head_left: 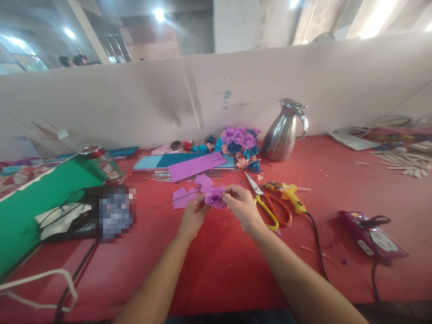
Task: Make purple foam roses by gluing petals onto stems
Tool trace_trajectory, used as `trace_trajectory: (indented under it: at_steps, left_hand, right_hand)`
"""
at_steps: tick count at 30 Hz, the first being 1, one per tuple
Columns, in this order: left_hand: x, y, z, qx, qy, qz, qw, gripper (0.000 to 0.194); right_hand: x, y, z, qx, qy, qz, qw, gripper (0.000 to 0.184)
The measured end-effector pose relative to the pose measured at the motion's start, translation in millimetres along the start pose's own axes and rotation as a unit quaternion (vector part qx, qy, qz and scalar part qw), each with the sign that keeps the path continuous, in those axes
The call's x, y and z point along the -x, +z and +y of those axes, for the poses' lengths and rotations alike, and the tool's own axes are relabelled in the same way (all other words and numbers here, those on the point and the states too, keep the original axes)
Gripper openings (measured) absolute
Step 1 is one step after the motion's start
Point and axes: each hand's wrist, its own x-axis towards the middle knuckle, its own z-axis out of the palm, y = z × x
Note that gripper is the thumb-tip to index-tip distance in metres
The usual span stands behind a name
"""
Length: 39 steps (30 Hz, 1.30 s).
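Between both hands, above the red table (216, 265), is a purple paper flower (215, 199) with curled petals. My left hand (195, 213) pinches its left side, and my right hand (243, 208) grips its right edge with thumb and fingers. Cut purple paper pieces (182, 198) lie just behind my left hand. Beyond them a purple paper strip (197, 166) rests across blue sheets (151, 163). A bunch of finished paper flowers (239, 139) in purple, blue and pink sits at the back. Scissors (270, 207) with yellow and orange handles lie right of my right hand.
A yellow glue gun (292, 195) with a black cord lies to the right, near a purple power strip (373, 236). A steel jug (282, 132) stands behind. On the left are a glass jar (104, 164), eyeglasses (62, 209) and a green board (57, 198).
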Motion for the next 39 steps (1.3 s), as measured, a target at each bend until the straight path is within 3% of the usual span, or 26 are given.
trace_trajectory:
  at_steps: [4, 11, 26, 34, 39]
  left_hand:
    - [0.2, -0.9, -2.9, 0.000, 0.003, 0.001, 1.000, 0.017]
    - [0.5, -2.6, -0.7, -0.025, 0.020, 0.058, 0.998, 0.011]
    - [-0.3, -1.3, 3.3, 0.025, -0.004, 0.101, 0.995, 0.008]
    - [-0.6, -3.3, 3.3, 0.031, 0.005, 0.107, 0.994, 0.006]
    - [-0.1, -2.0, 3.6, 0.047, 0.014, 0.093, 0.994, 0.005]
  right_hand:
    - [-0.4, -1.4, -2.1, 0.005, -0.007, 0.000, 1.000, 0.011]
    - [1.8, -1.6, -4.0, -0.015, -0.004, -0.023, 1.000, 0.013]
    - [-0.9, -4.0, 0.8, -0.006, -0.053, 0.059, 0.997, 0.015]
    - [5.4, 3.5, -2.7, 0.024, -0.011, -0.006, 1.000, 0.016]
    - [3.1, 2.4, 6.0, 0.006, -0.024, 0.001, 1.000, 0.013]
